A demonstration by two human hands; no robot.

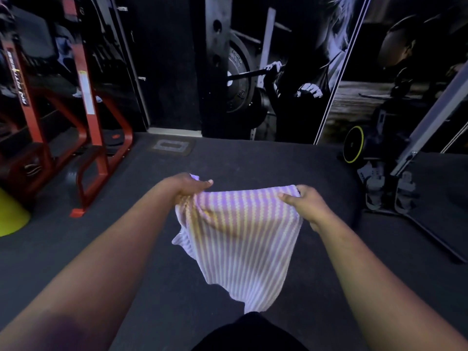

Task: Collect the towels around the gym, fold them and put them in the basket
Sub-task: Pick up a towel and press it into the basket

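Dark rubber gym floor (157,249) fills the lower view, running back to a wall mural (278,72) of a lifter at a barbell. Held up over that floor, in mid-air before the person, hangs a striped towel (240,236), lilac and pale yellow, its top edge stretched nearly level and its lower part drooping to a loose point near the person's dark clothing. Both arms reach forward, almost straight. The left hand (188,187) pinches the towel's upper left corner, thumb on top and fingers curled beneath the cloth. The right hand (302,201) pinches the upper right corner the same way, thumb over the edge.

Left of the arms stands a red steel machine frame (91,138), its foot resting on the floor, with a yellow-green cone (11,216) at the far left edge. To the right sits a rowing machine (385,178) with grey foot straps and a yellow-rimmed wheel (353,145), its rail slanting up. Between frame and rower, open floor lies beneath the towel.
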